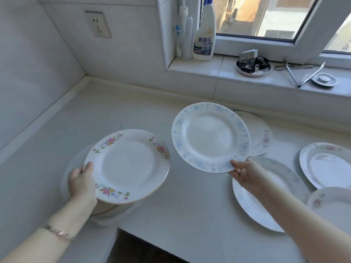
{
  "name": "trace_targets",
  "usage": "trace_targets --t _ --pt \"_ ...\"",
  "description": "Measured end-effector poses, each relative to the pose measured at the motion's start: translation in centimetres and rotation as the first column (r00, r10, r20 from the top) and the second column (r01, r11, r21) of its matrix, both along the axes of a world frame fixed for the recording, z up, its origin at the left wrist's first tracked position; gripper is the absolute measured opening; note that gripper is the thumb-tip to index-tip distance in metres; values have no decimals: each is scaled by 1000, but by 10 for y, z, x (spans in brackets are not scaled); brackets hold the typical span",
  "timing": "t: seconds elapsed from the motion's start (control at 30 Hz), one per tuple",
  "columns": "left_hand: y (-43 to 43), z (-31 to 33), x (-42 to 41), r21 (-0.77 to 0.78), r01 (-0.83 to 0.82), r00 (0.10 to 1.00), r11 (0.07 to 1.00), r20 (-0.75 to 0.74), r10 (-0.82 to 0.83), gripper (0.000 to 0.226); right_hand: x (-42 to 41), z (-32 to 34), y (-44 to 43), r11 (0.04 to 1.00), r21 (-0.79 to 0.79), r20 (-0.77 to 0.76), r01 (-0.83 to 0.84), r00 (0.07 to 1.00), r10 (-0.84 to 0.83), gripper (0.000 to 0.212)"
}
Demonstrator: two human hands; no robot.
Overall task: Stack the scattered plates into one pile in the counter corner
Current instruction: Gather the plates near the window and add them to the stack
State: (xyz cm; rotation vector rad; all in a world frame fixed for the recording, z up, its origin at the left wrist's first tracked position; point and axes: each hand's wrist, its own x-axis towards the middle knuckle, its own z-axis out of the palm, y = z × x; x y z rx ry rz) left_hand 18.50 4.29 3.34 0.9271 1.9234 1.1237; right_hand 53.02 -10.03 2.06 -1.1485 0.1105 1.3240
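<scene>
Both hands hold plates above the table (190, 205): the left hand (81, 179) grips a pink-flowered plate (129, 166) over the started pile (106, 211) near the table's left front edge, the right hand (245, 171) pinches a blue-speckled plate (209, 136) mid-air, and four scattered plates (266, 202) toward the right edge are left to stack.

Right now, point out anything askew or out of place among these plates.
The floral plate gripped by the left hand looks tilted and off-centre over the pile; nothing looks broken or spilled.
</scene>
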Motion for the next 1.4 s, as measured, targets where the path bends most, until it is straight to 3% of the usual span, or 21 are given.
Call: trace_targets --t 0.33,0.43,0.53,0.77,0.9,1.0,1.1,1.17,1.2,1.27,1.4 --pt "29 -11 -89 -26 26 998 999 51 -25 38 -105 11 55 995 13 21 -99 995 99 25" --pt "38 -17 -99 -48 71 997 996 33 -70 37 -125 10 62 995 33 47 -91 995 90 58" --pt "45 -18 -104 -81 170 979 982 -99 -178 36 -135 10 63 996 24 80 -85 993 83 29" --pt "48 -19 -131 -187 423 728 887 -512 -456 42 -139 13 60 992 -24 143 -122 982 124 23" --pt "48 -26 -138 -279 457 603 845 -601 -525 44 -143 10 60 993 -31 123 -116 985 119 25" --pt "51 -29 -136 -287 455 591 843 -610 -527 43 -148 10 63 992 -35 108 -119 987 123 24" --pt "51 -36 -130 -214 434 748 875 -455 -482 28 -149 10 64 989 -45 113 -142 983 147 25" --pt "49 -35 -121 -147 391 893 909 -180 -413 15 -149 10 65 988 -47 113 -150 982 154 25" --pt "47 -34 -117 -123 383 921 916 -23 -388 18 -149 11 65 987 -42 109 -154 981 158 24" --pt "43 -32 -112 -82 375 913 923 207 -353 36 -150 13 67 985 -29 106 -171 979 173 28" --pt "43 -39 -114 -59 317 901 946 331 -282 43 -149 16 68 980 -32 127 -197 972 200 24"
